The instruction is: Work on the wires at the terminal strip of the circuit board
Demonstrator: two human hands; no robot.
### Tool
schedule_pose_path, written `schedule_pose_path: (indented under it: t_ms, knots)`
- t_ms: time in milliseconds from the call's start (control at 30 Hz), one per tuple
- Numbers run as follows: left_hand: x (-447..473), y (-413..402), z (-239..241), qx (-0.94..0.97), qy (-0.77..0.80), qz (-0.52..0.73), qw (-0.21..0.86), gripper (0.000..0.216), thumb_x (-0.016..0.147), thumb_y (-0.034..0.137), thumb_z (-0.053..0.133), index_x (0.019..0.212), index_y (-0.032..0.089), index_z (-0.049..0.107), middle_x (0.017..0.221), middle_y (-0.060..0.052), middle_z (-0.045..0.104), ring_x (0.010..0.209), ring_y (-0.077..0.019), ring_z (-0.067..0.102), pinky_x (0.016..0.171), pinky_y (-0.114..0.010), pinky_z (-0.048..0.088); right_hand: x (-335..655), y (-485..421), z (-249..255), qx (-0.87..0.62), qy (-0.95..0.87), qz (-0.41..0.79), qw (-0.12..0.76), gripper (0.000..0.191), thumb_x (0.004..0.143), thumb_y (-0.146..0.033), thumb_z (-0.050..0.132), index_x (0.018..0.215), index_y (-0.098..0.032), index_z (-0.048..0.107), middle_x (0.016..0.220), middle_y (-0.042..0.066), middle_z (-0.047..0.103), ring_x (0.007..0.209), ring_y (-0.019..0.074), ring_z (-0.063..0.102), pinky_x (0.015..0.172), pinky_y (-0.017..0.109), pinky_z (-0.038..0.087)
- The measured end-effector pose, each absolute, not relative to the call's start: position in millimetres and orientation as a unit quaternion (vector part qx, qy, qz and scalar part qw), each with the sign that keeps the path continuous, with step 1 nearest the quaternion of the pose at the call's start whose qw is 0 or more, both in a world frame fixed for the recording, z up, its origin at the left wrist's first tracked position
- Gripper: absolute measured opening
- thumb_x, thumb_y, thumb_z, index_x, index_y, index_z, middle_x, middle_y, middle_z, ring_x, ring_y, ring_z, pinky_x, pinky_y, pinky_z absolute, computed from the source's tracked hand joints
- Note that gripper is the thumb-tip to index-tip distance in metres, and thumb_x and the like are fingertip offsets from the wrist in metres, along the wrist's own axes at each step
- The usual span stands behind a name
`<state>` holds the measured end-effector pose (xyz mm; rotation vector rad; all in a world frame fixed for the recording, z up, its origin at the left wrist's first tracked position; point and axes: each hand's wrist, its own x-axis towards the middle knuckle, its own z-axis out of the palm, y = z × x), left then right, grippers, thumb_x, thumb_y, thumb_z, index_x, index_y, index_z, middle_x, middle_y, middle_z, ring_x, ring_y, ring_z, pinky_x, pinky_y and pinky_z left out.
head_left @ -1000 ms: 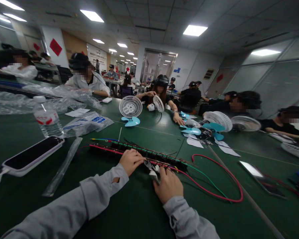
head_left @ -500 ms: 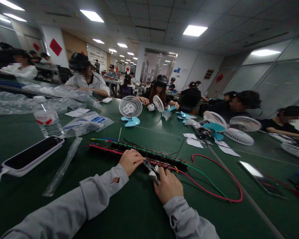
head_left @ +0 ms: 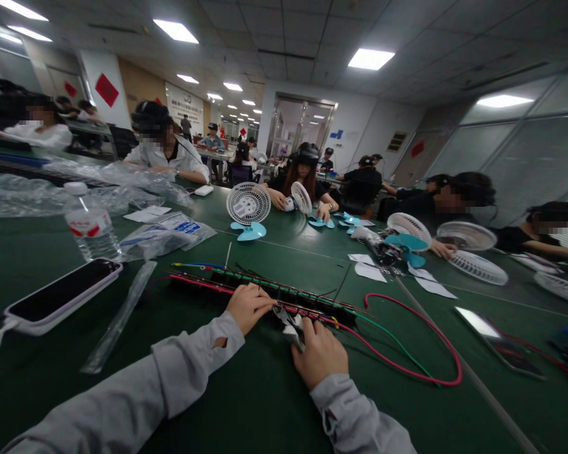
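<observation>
A long wire harness (head_left: 203, 285) with red, green and blue wires lies across the table in front of me, bound with several black cable ties whose tails stick up. My left hand (head_left: 250, 307) is closed, its fingertips pressed together on the near side of the harness by the red wire. My right hand (head_left: 322, 350) is closed around a small grey-and-white tool (head_left: 291, 326), which looks like cutters. The tool's tip touches or nearly touches the harness just right of my left fingertips. My fingers hide part of it.
On the left stand a water bottle (head_left: 91, 224) and a phone (head_left: 64, 295), near a plastic bag (head_left: 170, 234). A red cable loop (head_left: 447, 334) extends right, towards another phone (head_left: 495, 340). Beyond are a fan grille (head_left: 248, 203), blue fan blades (head_left: 250, 231) and co-workers.
My hands and the harness hold still. Across the table, a co-worker's hand has lowered a blue fan blade to the tabletop. At right, a white grille has shifted rightward beside another person's hand.
</observation>
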<state>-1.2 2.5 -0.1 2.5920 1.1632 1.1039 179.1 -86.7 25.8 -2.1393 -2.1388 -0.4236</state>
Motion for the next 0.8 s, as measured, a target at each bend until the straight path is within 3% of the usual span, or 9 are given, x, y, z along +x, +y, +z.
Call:
schedule_pose_path:
  t_ms: [500, 800]
  knots:
    - [-1.2, 1.2, 1.8, 0.848, 0.383, 0.364, 0.045, 0.02, 0.084, 0.034, 0.047, 0.093, 0.03, 0.065, 0.087, 0.001, 0.064, 0.084, -0.0133, 0.05, 0.071, -0.031, 0.031, 174.2, -89.1, 39.4, -0.698, -0.7, -0.141, 0.048, 0.045, 0.067, -0.032, 0.054, 0.109, -0.019, 0.045, 0.105, 0.01, 0.05, 0.102, 0.0228, 0.042, 0.082, 0.031, 0.03]
    - [-1.1, 0.3, 3.2, 0.847, 0.386, 0.364, 0.043, 0.02, 0.084, 0.034, 0.047, 0.092, 0.03, 0.065, 0.087, 0.002, 0.064, 0.084, -0.0131, 0.05, 0.072, -0.031, 0.031, 174.5, -89.2, 39.2, -0.709, -0.69, -0.14, 0.047, 0.049, 0.064, -0.034, 0.056, 0.11, -0.019, 0.045, 0.106, 0.011, 0.049, 0.101, 0.0248, 0.041, 0.081, 0.033, 0.029]
